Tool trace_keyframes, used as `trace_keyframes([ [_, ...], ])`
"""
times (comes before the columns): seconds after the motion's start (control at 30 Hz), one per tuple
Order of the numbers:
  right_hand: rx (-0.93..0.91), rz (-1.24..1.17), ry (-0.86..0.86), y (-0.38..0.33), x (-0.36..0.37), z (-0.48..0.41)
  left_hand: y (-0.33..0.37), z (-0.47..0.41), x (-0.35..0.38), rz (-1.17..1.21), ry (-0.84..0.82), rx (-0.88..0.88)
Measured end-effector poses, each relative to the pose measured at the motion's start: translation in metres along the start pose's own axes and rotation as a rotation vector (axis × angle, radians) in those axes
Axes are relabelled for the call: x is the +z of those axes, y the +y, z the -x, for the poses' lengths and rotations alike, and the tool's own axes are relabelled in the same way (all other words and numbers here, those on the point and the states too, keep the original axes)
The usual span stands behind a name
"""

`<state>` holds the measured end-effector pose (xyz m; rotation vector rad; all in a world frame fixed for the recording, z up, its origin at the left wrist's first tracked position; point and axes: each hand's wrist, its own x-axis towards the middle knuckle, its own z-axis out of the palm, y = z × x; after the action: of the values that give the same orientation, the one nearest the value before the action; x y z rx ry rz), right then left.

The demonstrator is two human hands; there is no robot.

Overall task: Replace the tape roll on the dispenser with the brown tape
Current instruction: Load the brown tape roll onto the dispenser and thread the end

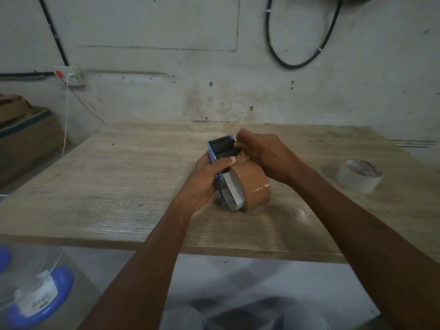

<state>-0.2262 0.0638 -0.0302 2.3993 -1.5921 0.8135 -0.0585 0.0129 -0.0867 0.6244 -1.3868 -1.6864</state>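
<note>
Head view: both hands clamped on dispenser (220,148) (brown tape (254,186) mounted), white roll (358,177) well right.

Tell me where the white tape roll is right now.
In the head view, the white tape roll lies flat on the wooden table at the far right, apart from both hands and the brown tape roll.
</note>
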Motion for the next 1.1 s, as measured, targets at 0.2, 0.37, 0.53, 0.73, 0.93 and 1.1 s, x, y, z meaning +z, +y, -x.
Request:
trace_keyframes([
  [0.2, 0.103, -0.025, 0.012, -0.009, -0.007, -0.001, 0.007, 0.002, 0.01, 0.019, 0.147, -0.039],
  [0.37, 0.225, -0.184, 0.012, -0.012, -0.002, 0.002, 0.011, 0.004, 0.029, 0.06, 0.126, -0.046],
  [0.53, 0.176, -0.164, 0.008, -0.004, -0.015, 0.0, 0.014, 0.005, 0.033, 0.102, 0.074, -0.069],
  [0.73, 0.129, 0.053, 0.126, 0.001, -0.012, -0.001, 0.014, 0.001, 0.042, 0.046, 0.085, -0.032],
  [0.93, 0.081, 0.061, 0.147, 0.003, -0.016, -0.001, 0.014, -0.001, 0.038, -0.042, 0.135, 0.001],
  [1.1, 0.039, 0.07, 0.11, 0.0, -0.026, -0.002, 0.016, -0.004, 0.032, -0.093, 0.163, 0.007],
])
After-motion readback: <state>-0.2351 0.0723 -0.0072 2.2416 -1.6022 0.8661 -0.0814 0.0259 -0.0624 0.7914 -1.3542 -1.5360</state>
